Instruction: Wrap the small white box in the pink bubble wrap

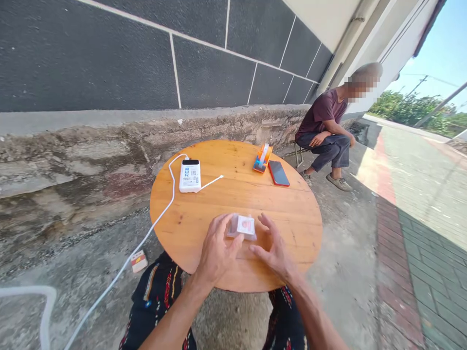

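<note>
A round wooden table [292, 209] carries everything here, and its rim is the main hazard: a thing pushed over it would fall to hard ground. At its near side, the left hand [216, 250] curves around the left side of a small clear packet [234, 225], thumb apart from the fingers; whether they grip it or merely rest there cannot be told. The right hand [274, 253] has its fingers spread, apart from the packet's right side. With only the left hand so near, a one-sided push could skid the packet across the smooth wood.

A white cable [118, 274] runs from the power bank [190, 178] over the left rim; a snagging leg might drag the power bank off. Towards the right rim, a careless elbow could knock the phone [279, 173] or the tape dispenser [262, 159] beside it.

As for writing, the power bank bears bold blue characters above finer print, too small to read. The packet's white label [245, 224] shows a reddish mark, illegible here. No brand can be made out.
</note>
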Tool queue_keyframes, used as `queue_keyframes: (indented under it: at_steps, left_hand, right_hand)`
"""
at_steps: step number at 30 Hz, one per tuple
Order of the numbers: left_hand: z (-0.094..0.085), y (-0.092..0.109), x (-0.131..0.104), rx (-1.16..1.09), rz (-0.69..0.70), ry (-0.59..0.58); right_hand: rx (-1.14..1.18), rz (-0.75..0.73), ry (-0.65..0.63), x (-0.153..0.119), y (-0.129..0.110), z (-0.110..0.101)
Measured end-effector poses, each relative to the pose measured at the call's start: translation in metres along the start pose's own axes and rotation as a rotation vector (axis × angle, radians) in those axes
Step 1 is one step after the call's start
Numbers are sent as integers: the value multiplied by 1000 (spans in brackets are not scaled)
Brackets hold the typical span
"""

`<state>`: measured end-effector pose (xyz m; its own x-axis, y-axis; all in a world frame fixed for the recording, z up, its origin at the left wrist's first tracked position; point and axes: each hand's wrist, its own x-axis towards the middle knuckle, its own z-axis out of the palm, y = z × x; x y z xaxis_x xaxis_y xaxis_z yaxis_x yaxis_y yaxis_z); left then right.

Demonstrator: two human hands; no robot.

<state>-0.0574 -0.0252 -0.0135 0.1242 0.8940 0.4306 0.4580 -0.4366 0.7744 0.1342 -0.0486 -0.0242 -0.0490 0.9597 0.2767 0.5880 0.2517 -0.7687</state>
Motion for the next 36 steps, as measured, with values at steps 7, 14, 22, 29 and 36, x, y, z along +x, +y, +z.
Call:
queue_keyframes:
  at_steps: [7, 14, 22, 29, 36]
  left_hand:
    - [7, -4, 0, 117, 31, -156]
    - [8, -4, -1, 87, 5, -128]
    - [7, -3, -1, 72, 16, -103]
    - [5, -3, -2, 30, 9, -122]
    - [7, -2, -2, 15, -1, -97]
  right_hand:
    - [50, 39, -89, 16, 3, 11]
    - [-15, 48, -107, 18, 8, 8]
    - [-33, -34, -125, 19, 4, 6]
    - [-94, -101, -109, 15, 4, 10]
    - [-100, -93, -125, 16, 3, 10]
